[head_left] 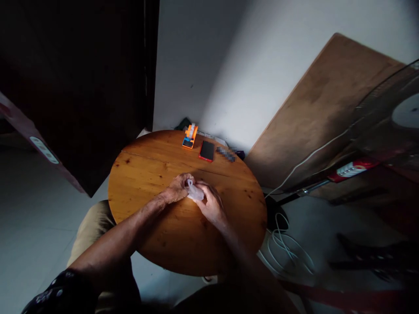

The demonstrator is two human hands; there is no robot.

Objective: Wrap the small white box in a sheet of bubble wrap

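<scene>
Over the middle of the round wooden table (144,174), both hands are close together on a small, crumpled, translucent whitish plastic piece (195,192). My left hand (178,187) is closed at its left end, with curled fingers and a dark gap beside the thumb. From the right, my right hand (211,203) grips the other side, thumb below and fingers above. Whether the plastic is a bag or a wrapper, and whether anything is inside, cannot be made out.
An orange tape dispenser (190,136) stands at the table's far side, beside a red-edged phone (207,151) and a pixelated item (225,153). A wooden board (314,100) leans on the wall. A pedestal fan (353,170) and loose white cable (284,244) are at right.
</scene>
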